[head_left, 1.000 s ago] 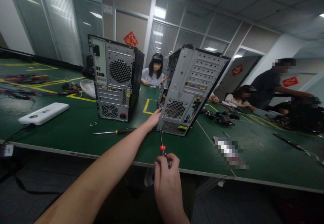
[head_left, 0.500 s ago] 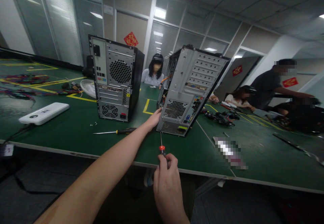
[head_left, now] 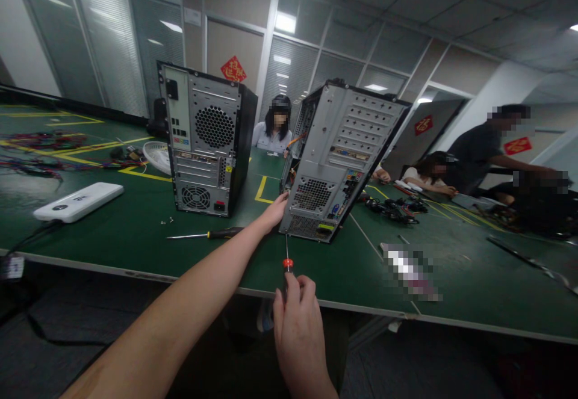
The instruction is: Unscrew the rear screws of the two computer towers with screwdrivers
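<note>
A grey computer case (head_left: 327, 152) stands on the green table with its rear panel towards me, leaning in view. My left hand (head_left: 274, 211) grips its lower left edge, the fingertips partly hidden behind the metal. In my right hand (head_left: 298, 315) is a screwdriver (head_left: 288, 263) with a red collar, the fingers closed round its handle. Its tip meets the bottom left corner of the rear panel; the screw itself is too small to make out. Beyond my left forearm lies a second screwdriver (head_left: 189, 236) with a black and yellow handle.
Another computer case (head_left: 203, 140) stands to the left, with small screws (head_left: 167, 221) before it. A white power bank (head_left: 79, 202) lies further left. Black cables (head_left: 392, 209) and a blurred flat item (head_left: 409, 271) are on the right. Several people sit or stand across the table.
My right hand's fingers have shifted slightly on the screwdriver handle, and the handle has moved a little left. My left hand and the case have stayed put.
</note>
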The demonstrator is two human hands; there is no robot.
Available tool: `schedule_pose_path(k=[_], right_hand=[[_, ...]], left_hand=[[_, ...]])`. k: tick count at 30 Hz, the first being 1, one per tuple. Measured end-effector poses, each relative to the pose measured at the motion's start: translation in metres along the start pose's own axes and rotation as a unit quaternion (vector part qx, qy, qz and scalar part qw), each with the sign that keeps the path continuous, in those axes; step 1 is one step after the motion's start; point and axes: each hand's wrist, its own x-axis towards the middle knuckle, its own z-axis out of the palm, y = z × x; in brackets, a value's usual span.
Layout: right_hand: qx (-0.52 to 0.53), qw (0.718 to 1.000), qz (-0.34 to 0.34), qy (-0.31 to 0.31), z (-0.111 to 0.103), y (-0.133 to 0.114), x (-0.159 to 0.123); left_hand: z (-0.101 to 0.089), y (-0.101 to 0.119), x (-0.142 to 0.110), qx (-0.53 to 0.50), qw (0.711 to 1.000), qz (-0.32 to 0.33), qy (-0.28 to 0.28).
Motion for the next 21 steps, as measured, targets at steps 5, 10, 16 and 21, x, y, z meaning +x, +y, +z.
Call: schedule_pose_path(k=[5, 10, 16, 21], right_hand=[[0.023, 1.000, -0.001, 0.003, -0.0003, 0.0001, 0.0009], [0.046, 0.999, -0.018, -0.001, -0.0026, -0.0009, 0.0014], [0.100, 0.995, 0.001, 0.007, -0.0045, -0.0032, -0.0004], [0.087, 0.996, -0.004, -0.014, -0.0030, -0.0009, -0.0011]], left_hand=[[-0.0006, 0.0003, 0.0000, 0.008, 1.000, -0.005, 0.003], [-0.0011, -0.0005, 0.0009, 0.019, 1.000, -0.002, 0.006], [-0.0014, -0.0030, 0.0027, 0.017, 1.000, -0.004, 0.005], [-0.0022, -0.0048, 0.0049, 0.015, 1.000, -0.009, 0.001]])
